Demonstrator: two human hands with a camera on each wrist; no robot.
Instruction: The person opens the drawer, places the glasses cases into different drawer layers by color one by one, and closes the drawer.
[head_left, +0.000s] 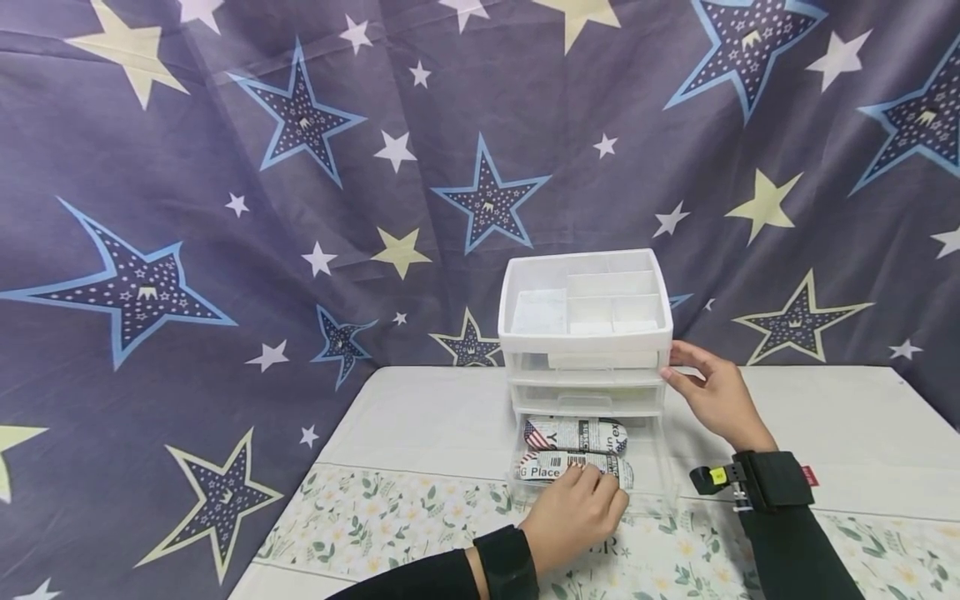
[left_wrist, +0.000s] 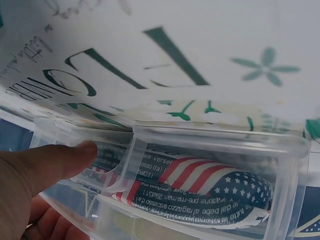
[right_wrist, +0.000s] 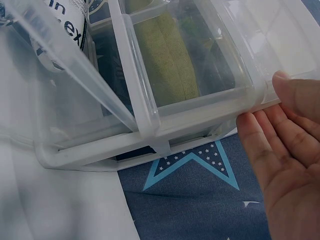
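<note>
A white drawer unit (head_left: 585, 346) with clear drawers stands on the table. Its bottom drawer (head_left: 645, 492) is pulled out and holds two plump, newsprint-patterned fabric bundles (head_left: 573, 435) with a flag print. My left hand (head_left: 573, 512) grips the front of this drawer. In the left wrist view its thumb (left_wrist: 75, 157) lies over the clear front pull, the other fingers curled on the far side. With fairly straight fingers, my right hand (head_left: 716, 400) rests against the unit's right side, thumb at the front corner. Something olive-green (right_wrist: 167, 60) shows inside another drawer in the right wrist view.
The unit's top is an open tray (head_left: 540, 312) with divided compartments. A floral runner (head_left: 390, 508) lies across the front of the white table (head_left: 435, 408). Close behind the unit hangs a dark curtain (head_left: 337, 208) with stars.
</note>
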